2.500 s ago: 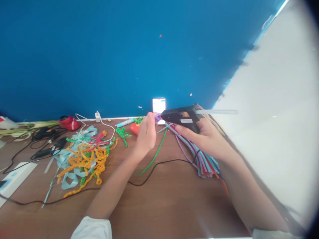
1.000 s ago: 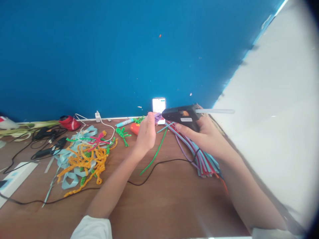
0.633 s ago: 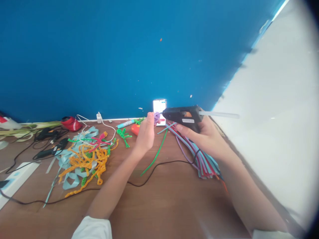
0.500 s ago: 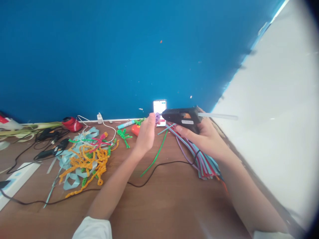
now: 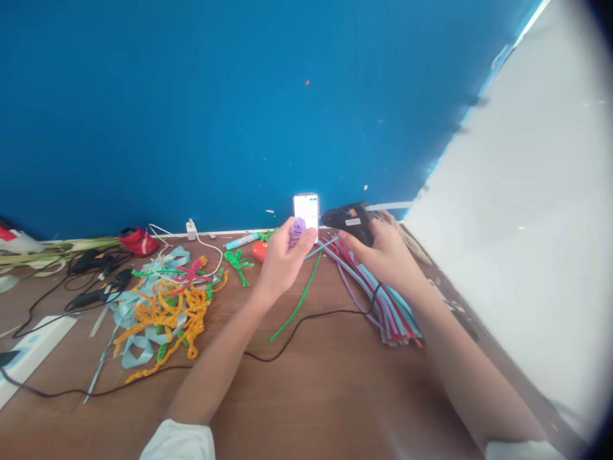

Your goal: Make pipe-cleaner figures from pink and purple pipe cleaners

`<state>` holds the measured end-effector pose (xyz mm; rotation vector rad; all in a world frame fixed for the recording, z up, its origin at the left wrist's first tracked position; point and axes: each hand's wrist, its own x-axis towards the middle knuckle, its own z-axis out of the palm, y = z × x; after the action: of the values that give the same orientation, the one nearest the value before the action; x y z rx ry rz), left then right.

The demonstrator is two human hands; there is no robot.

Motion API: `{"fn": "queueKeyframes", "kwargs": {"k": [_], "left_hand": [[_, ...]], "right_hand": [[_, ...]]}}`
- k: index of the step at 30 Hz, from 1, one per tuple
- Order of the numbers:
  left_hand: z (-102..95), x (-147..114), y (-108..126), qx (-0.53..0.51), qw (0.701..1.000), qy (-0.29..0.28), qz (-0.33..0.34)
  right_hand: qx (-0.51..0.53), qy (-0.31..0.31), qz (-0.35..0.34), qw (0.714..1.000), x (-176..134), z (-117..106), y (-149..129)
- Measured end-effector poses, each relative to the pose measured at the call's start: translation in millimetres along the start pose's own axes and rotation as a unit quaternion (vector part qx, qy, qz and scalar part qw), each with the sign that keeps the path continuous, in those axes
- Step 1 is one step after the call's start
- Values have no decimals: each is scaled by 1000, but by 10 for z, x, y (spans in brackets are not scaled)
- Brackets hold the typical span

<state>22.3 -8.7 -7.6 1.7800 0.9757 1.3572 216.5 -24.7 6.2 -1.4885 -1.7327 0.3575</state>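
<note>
Between the thumb and fingers of my left hand (image 5: 280,262) is a small coiled piece of purple pipe cleaner (image 5: 297,231). My right hand (image 5: 390,252) grips a black hot glue gun (image 5: 352,220) with a whitish glue stick (image 5: 393,206) jutting from its back. The gun's nozzle points left and stands a little apart from the purple piece. Behind my left hand a lit phone (image 5: 306,211) leans upright near the blue wall. A bundle of coloured pipe cleaners (image 5: 383,306) lies below my right hand, and a single green pipe cleaner (image 5: 301,300) lies between my forearms.
Orange twisted pipe cleaners (image 5: 172,306) and light blue ribbon (image 5: 138,348) are heaped at left. A black cord (image 5: 306,317) crosses the wooden table (image 5: 306,402). Also there are a power strip (image 5: 36,351), a green figure (image 5: 238,265), a marker (image 5: 242,241) and a red roll (image 5: 138,241).
The glue gun has drawn back to the right, away from the purple piece. My left hand has turned slightly, so more of the purple coil shows.
</note>
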Motion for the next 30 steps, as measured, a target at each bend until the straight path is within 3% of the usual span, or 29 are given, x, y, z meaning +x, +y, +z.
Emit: {"fn": "queueKeyframes", "kwargs": {"k": [4,7,12,18,23,30], "left_hand": [[-4,-13,17,28,999,26,7],[-7,-21,35,39,999,25,12],[-11,-13,1,27,999,24,14],[-59,9,-21,-50,996,58,-44],[-93,22,67,-85,992,73,-66],[-54,16,91,-71,992,64,-79]], "right_hand": [[40,35,-3,999,49,35,61],[38,20,22,999,70,27,78],[-71,-40,59,995,91,76,101],[-198,-93,96,971,137,289,225],[-38,-107,74,991,159,304,286],[84,-30,21,996,132,240,275]]}}
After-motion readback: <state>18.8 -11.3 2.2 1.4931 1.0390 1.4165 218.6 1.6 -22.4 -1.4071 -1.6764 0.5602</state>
